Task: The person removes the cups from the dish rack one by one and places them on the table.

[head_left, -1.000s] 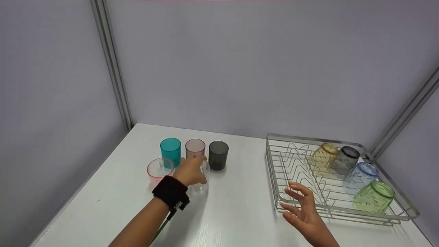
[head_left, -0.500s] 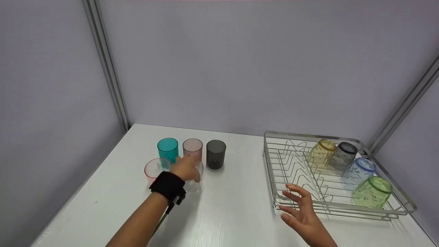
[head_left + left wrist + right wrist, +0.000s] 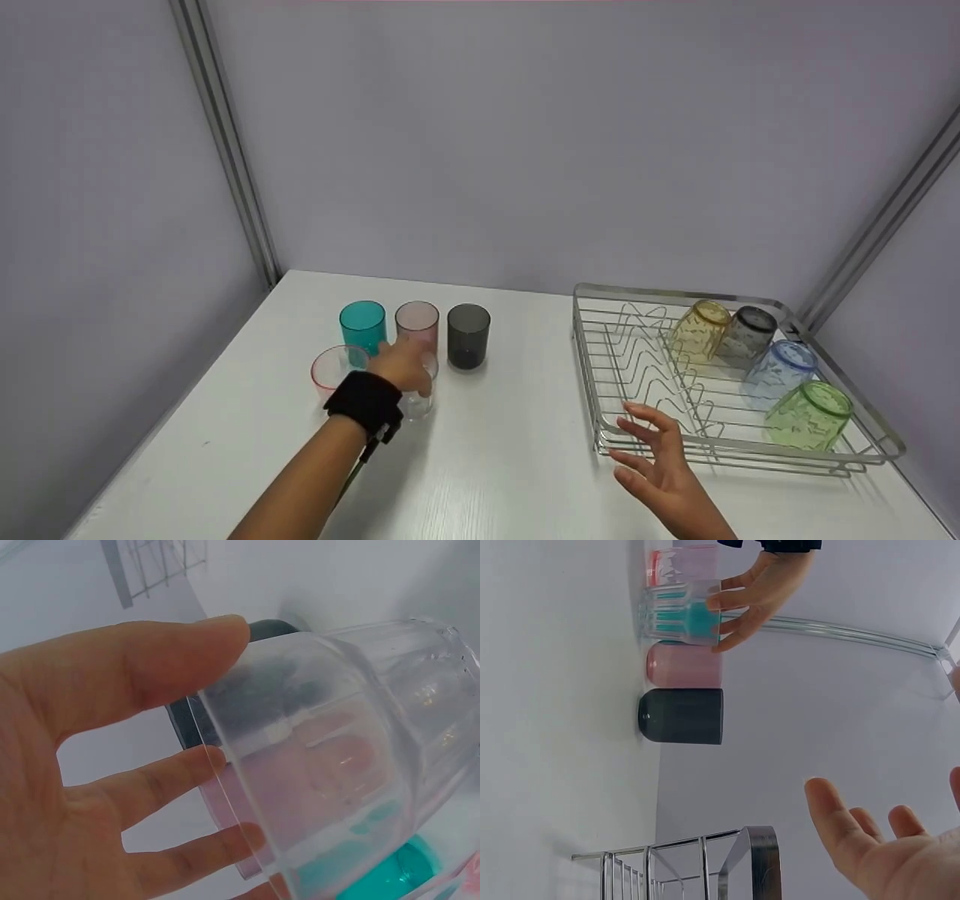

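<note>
My left hand (image 3: 405, 367) holds a clear glass (image 3: 418, 405) by its rim, coming from above. In the left wrist view, the thumb lies on one side of the glass mouth and the fingers (image 3: 169, 776) on the other. Close around it stand a pink-rimmed clear cup (image 3: 337, 369), a teal cup (image 3: 363, 324), a pinkish cup (image 3: 417, 321) and a dark grey cup (image 3: 468, 336). My right hand (image 3: 667, 472) hovers by the rack's front left corner, fingers loosely bent and apart, nothing in it.
A wire dish rack (image 3: 587, 367) occupies the right of the white table (image 3: 495, 465). Along its right side lean a yellow glass (image 3: 699, 331), a grey glass (image 3: 746, 339), a blue glass (image 3: 780, 371) and a green glass (image 3: 808, 416). Walls stand behind and at both sides.
My left hand and the clear glass have shifted slightly left, nearer the pink-rimmed cup. The right hand keeps its pose. The whole head view has drifted a little.
</note>
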`<action>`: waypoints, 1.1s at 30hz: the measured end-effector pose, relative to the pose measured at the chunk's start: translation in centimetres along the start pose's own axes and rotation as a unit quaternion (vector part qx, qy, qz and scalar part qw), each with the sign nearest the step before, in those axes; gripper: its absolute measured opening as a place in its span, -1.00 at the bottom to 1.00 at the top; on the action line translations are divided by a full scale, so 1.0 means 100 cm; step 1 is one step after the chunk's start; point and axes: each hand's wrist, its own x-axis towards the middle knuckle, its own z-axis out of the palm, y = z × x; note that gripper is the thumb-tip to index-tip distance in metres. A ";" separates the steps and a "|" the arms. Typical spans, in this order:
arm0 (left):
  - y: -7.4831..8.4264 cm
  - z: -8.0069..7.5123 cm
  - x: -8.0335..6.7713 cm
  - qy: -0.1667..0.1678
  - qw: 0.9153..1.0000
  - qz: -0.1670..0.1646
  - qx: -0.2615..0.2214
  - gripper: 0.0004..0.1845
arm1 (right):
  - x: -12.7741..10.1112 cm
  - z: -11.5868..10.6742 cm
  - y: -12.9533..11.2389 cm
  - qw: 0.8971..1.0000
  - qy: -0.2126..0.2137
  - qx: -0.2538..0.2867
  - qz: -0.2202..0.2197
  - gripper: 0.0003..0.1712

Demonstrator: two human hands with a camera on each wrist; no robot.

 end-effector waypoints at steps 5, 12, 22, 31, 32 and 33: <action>-0.002 0.003 0.001 -0.006 1.000 -0.008 -0.002 -0.36 | -0.001 0.000 0.000 1.000 0.002 0.002 0.014 -0.24; -0.002 0.005 -0.002 -0.012 1.000 0.002 -0.008 -0.33 | -0.002 -0.002 0.000 1.000 0.006 -0.001 0.023 -0.23; -0.009 0.009 -0.015 0.019 0.998 0.053 -0.011 -0.15 | 0.000 -0.003 -0.001 0.999 0.006 -0.008 0.035 -0.25; 0.000 0.009 -0.046 0.101 0.978 0.151 -0.099 -0.16 | 0.002 -0.006 -0.002 0.999 0.005 -0.003 0.033 -0.24; 0.001 0.010 -0.050 0.107 0.976 0.155 -0.110 -0.17 | 0.002 -0.006 -0.002 1.000 0.004 -0.004 0.028 -0.24; 0.002 0.011 -0.055 0.113 0.974 0.158 -0.119 -0.19 | 0.002 -0.006 -0.001 1.000 0.004 -0.003 0.021 -0.25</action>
